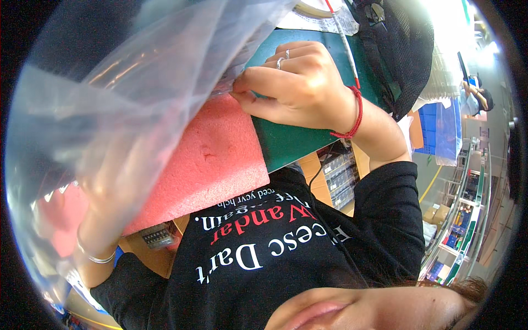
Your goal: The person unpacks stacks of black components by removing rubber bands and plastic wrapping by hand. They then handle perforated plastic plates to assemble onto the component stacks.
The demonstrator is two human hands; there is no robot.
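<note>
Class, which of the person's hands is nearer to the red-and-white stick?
Right. The right hand is close beside the red-and-white stick, just left of it in the picture; the left hand is much farther off, toward the picture's left, seen blurred through translucent plastic.

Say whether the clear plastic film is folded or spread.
Spread: the film fans out left of the right hand, veiling part of the pink foam.

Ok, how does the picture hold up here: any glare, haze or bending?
Head view: the plastic shows bright streaks and veils the left hand, leaving it hazy; head view: the right hand and pink foam read much clearer; head view, right side: the shelves curve along the rim, and the upper right is washed out.
</note>
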